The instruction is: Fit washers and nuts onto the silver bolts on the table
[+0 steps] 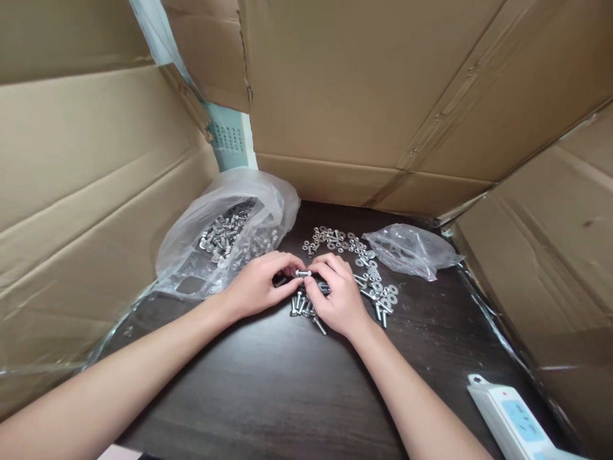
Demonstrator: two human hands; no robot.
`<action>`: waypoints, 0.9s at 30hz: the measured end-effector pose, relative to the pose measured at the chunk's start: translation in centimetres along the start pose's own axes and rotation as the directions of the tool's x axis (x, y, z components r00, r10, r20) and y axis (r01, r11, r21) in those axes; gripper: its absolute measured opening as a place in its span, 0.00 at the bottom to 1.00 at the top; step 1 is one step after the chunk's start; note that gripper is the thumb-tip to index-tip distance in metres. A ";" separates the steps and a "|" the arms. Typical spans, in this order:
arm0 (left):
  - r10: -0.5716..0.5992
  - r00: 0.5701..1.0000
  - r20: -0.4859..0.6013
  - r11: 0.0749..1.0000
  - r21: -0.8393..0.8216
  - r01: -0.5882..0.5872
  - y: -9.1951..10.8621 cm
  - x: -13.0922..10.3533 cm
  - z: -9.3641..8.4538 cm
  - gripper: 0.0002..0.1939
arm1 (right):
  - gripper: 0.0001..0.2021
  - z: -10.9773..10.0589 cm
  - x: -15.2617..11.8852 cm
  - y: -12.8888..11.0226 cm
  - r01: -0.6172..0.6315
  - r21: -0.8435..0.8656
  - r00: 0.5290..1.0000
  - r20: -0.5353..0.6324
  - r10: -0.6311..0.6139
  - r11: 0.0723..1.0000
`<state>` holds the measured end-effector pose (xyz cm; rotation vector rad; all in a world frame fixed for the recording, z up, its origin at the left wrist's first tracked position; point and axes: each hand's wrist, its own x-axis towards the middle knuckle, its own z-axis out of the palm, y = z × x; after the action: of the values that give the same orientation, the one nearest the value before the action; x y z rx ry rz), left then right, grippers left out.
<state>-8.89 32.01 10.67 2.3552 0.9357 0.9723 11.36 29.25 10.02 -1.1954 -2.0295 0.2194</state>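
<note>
A small silver bolt (302,273) lies level between my two hands, just above the table. My left hand (263,281) pinches its left end between thumb and fingers. At the other end, the thumb and fingers of my right hand (335,291) close around the tip; whether a nut or washer sits there is too small to tell. Below the hands lie several loose bolts (301,303) on the dark table. Beyond and to the right of my right hand spread loose washers (390,294), nuts and more bolts in a curved band.
A clear plastic bag (272,188) full of bolts with hardware stands open at the back left. A flatter clear bag (412,249) lies at the back right. Cardboard walls (359,96) enclose the dark table (268,390). A white power strip (512,415) rests at the front right.
</note>
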 end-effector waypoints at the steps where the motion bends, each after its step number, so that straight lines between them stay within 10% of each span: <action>1: 0.006 1.000 0.003 1.000 0.013 -0.007 0.0 0.0 0.0 0.07 | 0.05 0.0 0.0 0.0 -0.001 0.002 1.000 -0.004 0.001 1.000; 27: -0.093 0.996 -0.002 0.996 0.006 0.093 -0.3 0.1 0.1 0.06 | 0.08 -0.2 -0.1 -0.1 0.036 0.078 0.991 -0.132 -0.025 0.996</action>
<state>-8.90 32.25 10.43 2.2940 1.0400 0.9362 11.42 29.08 10.17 -1.0996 -1.9057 0.2008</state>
